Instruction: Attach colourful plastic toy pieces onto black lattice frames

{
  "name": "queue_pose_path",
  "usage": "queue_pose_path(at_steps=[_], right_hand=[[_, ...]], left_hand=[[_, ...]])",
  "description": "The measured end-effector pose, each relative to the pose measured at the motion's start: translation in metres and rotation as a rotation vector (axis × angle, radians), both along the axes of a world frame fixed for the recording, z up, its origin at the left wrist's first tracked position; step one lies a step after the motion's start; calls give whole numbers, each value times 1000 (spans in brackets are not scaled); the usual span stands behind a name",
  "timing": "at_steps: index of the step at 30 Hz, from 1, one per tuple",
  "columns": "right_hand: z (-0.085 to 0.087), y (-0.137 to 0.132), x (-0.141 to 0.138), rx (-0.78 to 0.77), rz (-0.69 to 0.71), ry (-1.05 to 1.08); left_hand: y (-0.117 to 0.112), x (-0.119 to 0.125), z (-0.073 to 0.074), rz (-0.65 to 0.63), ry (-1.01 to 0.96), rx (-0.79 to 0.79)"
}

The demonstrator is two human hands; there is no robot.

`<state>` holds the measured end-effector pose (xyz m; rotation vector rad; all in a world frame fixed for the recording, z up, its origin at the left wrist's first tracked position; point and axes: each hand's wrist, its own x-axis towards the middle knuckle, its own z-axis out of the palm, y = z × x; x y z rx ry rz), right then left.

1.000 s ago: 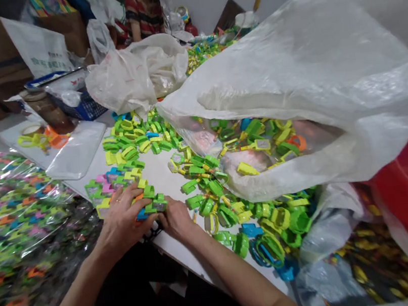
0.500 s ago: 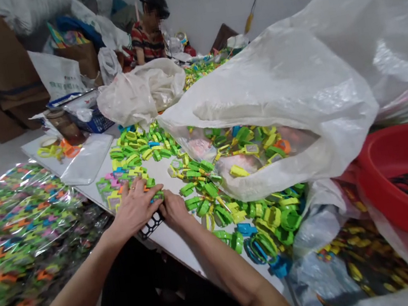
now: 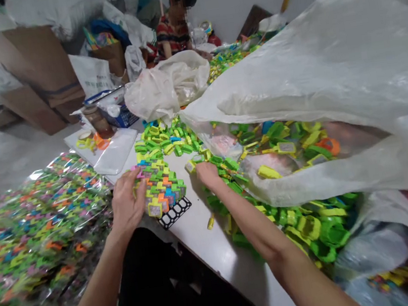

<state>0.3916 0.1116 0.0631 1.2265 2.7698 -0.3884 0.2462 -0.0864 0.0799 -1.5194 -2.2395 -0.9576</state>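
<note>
My left hand (image 3: 128, 197), fingers apart, lies along the left edge of a block of toy watches (image 3: 164, 182) in green, yellow, orange, pink and blue. These watches sit in tight rows on a black plastic grid (image 3: 176, 212), whose near row of cells is bare. My right hand (image 3: 207, 174) is at the left side of a loose pile of green and yellow toy watches (image 3: 230, 163). Its fingers are closed at a yellow watch (image 3: 190, 167) with a grey face; the fingertips are partly hidden.
A big translucent bag (image 3: 294, 88) with more watches gapes open at the right. Plastic-covered stacks of colourful pieces (image 3: 48, 237) stand left, below the white table (image 3: 218, 245). A jar (image 3: 97, 122) and blue basket (image 3: 124, 116) are at the back; a person (image 3: 172, 32) sits beyond.
My right hand has gone from the grid to the loose pile on the right. The left hand has slid to the block's left edge, uncovering the rows. The view has shifted left and down.
</note>
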Motion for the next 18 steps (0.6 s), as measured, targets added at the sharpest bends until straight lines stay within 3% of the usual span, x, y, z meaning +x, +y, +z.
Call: queue_pose_path(at_steps=[2, 4, 6, 9, 12, 18], right_hand=[[1, -16, 18, -58, -24, 157], [-8, -45, 37, -243, -24, 458], [-29, -81, 51, -513, 6, 733], [-70, -128, 53, -742, -42, 844], [-89, -146, 38, -727, -120, 911], [-62, -144, 19, -510, 96, 667]], left_hand=[[0, 4, -12, -10, 46, -103], [7, 11, -25, -36, 89, -216], [16, 18, -33, -50, 96, -263], [25, 22, -36, -69, 81, -258], [28, 20, -35, -93, 85, -245], [22, 17, -33, -124, 83, -228]])
